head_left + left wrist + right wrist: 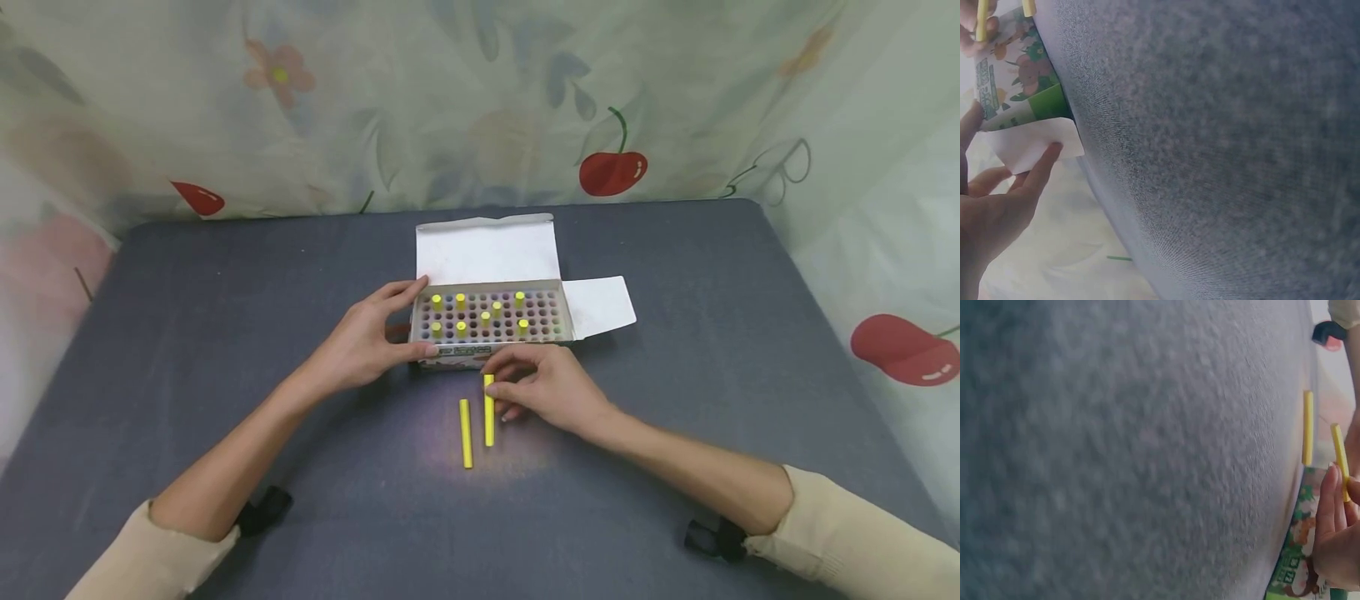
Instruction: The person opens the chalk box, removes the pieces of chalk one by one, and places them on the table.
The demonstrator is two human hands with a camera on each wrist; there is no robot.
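A printed cardboard box (453, 362) lies with its top open, showing a grid of round holes. Several yellow chalk-like sticks (522, 327) stand in some of those holes. My left hand (363, 343) holds the box by its left end, thumb at the front corner and other fingers toward the back. In the left wrist view, fingertips press on a white end flap (1035, 142). Just in front of the box, my right hand (558, 390) pinches a yellow stick (490, 427) between thumb and fingers. Another yellow stick (466, 433) lies on the table beside it, to the left.
The box's white lid (487, 250) stands raised at the back, and a white side flap (598, 305) extends to the right. Under everything is a dark grey table (360, 517). A patterned curtain (450, 108) hangs behind its far edge.
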